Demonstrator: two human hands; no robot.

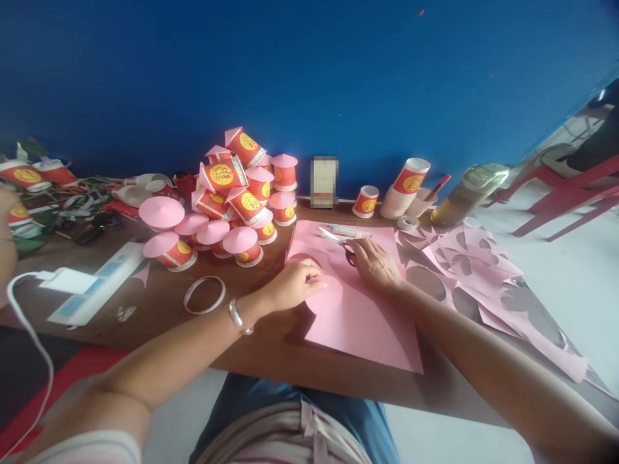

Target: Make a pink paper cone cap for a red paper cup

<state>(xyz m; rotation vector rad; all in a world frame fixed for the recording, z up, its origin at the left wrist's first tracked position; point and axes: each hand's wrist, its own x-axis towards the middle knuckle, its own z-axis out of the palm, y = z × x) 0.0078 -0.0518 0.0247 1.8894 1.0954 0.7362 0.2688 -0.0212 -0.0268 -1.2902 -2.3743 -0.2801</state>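
My left hand [298, 283] pinches a round piece of pink paper [325, 298] by its edge, thumb on top. Beneath it lies a large pink paper sheet [367, 335] on the table. My right hand [380, 263] is over a pair of scissors [333, 236], with fingers closed around the dark handles; the blades point away to the left. Just beyond the scissors lies a clear pen [349, 230]. To the left stand several red paper cups [221, 174] with yellow prints, stacked and topped with pink paper cones [161, 211].
Pink paper offcuts [467, 258] with round holes cover the right side. A tape roll [409, 222], a cup stack [411, 183] and a bottle [469, 193] stand behind. On the left are a white ring [204, 294], a power strip [97, 283] and another person's arm [6, 238].
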